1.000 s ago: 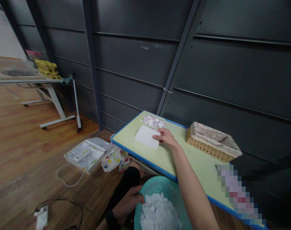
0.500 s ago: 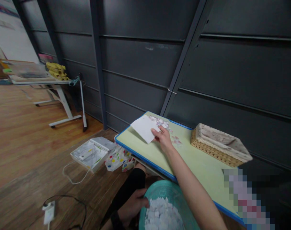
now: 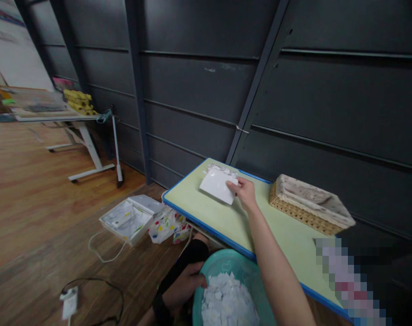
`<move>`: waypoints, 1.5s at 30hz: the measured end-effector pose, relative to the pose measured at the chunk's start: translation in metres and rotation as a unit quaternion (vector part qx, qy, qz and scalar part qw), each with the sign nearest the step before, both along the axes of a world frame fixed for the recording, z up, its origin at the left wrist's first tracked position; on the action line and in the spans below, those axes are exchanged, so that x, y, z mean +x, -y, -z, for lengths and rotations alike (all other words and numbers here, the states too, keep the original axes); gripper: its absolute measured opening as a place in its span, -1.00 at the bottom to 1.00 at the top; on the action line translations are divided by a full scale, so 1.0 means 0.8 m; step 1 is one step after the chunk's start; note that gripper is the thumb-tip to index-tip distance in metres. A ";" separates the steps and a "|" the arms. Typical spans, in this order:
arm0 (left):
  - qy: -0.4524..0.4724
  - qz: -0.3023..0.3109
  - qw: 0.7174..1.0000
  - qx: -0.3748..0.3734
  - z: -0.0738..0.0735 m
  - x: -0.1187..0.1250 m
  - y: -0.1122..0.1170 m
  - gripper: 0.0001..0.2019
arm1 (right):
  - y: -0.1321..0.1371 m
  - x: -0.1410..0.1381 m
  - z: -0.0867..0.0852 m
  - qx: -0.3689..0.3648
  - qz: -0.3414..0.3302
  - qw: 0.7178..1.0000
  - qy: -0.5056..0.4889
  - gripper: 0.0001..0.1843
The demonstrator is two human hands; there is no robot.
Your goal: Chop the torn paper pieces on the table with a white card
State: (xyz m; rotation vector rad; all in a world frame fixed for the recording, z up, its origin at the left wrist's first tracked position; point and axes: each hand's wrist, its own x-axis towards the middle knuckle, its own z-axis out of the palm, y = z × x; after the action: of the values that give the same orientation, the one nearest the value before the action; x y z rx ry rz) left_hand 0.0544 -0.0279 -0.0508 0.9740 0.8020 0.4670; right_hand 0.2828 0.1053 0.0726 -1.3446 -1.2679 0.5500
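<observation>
"Our right hand (image 3: pixel 244 192) held a white card (image 3: pixel 217 184), didn't it?"

"Yes, we pinched it at its right side, thumb on top. It was bent a little, over the far half of our pale table (image 3: pixel 283 240). We could not tell if its near edge touched."

"Where was the pile (image 3: pixel 219 168)?"

"On the table, right at the card's far edge. We saw lots of small, pale bits in it."

"And our left hand (image 3: pixel 187 286)?"

"It gripped the left rim of our green bowl (image 3: pixel 233 256), with its thumb at the edge. We had a black band (image 3: pixel 162 309) on that wrist."

"What was in the bowl?"

"White scraps (image 3: pixel 228 301), in a big heap. The bowl was low down, by the table's near edge."

"What else was on our table?"

"We saw a straw basket (image 3: pixel 300 213) with cloth in it, right of our right hand. Nearer to us was a thing all in blurry squares (image 3: pixel 348 285), so we could not tell what it was."

"And on the floor?"

"Off to our left was an open box (image 3: pixel 126 222), just beside a spotty bag (image 3: pixel 165 228). Nearer to us was a white plug (image 3: pixel 69 302)."
</observation>
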 end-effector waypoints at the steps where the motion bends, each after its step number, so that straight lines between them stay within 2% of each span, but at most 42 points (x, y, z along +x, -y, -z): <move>1: -0.001 -0.001 1.000 0.000 -0.001 0.001 0.001 -0.74 | 0.000 -0.005 0.001 -0.019 -0.035 0.999 0.007 -0.60; 5: 0.004 -0.005 1.000 0.008 -0.007 0.002 0.006 -0.80 | 0.007 -0.022 0.003 -0.067 -0.127 0.989 0.040 -0.63; 10: 0.011 0.001 1.000 0.016 -0.010 0.005 0.010 -0.79 | 0.017 -0.047 0.004 -0.130 -0.234 0.963 -0.043 -0.57; 12: 0.011 0.000 1.000 0.014 -0.008 0.007 0.011 -0.78 | 0.016 -0.055 0.005 -0.125 -0.228 0.961 -0.100 -0.55; 15: 0.006 -0.001 1.000 -0.003 -0.006 0.009 0.015 -0.77 | 0.012 -0.059 0.007 -0.102 -0.182 0.963 -0.172 -0.52; 19: 0.005 0.003 1.000 -0.022 -0.006 0.011 0.021 -0.78 | 0.009 -0.056 0.012 -0.115 -0.155 0.966 -0.175 -0.53; 21: 0.006 0.001 1.000 -0.025 -0.006 0.011 0.022 -0.76 | 0.011 -0.058 0.013 -0.136 -0.176 0.962 -0.158 -0.54; 23: 0.008 -0.002 1.000 -0.028 -0.005 0.011 0.021 -0.75 | 0.014 -0.061 0.013 -0.166 -0.230 0.947 -0.148 -0.55; 26: 0.016 -0.005 0.999 -0.030 -0.004 0.011 0.020 -0.76 | 0.019 -0.067 0.011 -0.184 -0.278 0.925 -0.180 -0.55; 30: 0.022 -0.007 0.999 -0.029 -0.007 0.011 0.020 -0.76 | 0.012 -0.065 0.011 -0.125 -0.197 0.940 -0.250 -0.55; 34: 0.021 -0.012 0.999 -0.031 -0.014 0.010 0.023 -0.78 | -0.004 -0.047 0.014 -0.059 -0.069 0.965 -0.247 -0.53; 37: 0.023 -0.011 0.999 -0.031 -0.019 0.009 0.023 -0.77 | -0.011 -0.020 0.011 0.022 0.115 0.986 -0.121 -0.49; 38: 0.025 -0.007 0.999 -0.027 -0.020 0.008 0.022 -0.76 | -0.011 -0.010 0.009 0.043 0.182 0.981 -0.044 -0.48; 40: 0.023 0.001 1.000 -0.018 -0.021 0.007 0.020 -0.75 | -0.008 0.008 0.005 0.053 0.283 0.954 0.089 -0.49; 42: 0.012 0.010 1.000 -0.009 -0.021 0.005 0.017 -0.76 | -0.003 0.019 0.002 0.040 0.324 0.929 0.175 -0.50; 45: -0.003 0.019 1.000 -0.004 -0.020 0.003 0.013 -0.78 | 0.002 0.022 0.004 0.020 0.300 0.920 0.251 -0.53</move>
State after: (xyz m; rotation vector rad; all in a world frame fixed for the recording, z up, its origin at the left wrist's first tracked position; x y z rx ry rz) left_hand 0.0569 -0.0385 -0.0348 0.9822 0.7890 0.4282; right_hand 0.3006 0.1036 0.0698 -1.8046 -1.1591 -0.2690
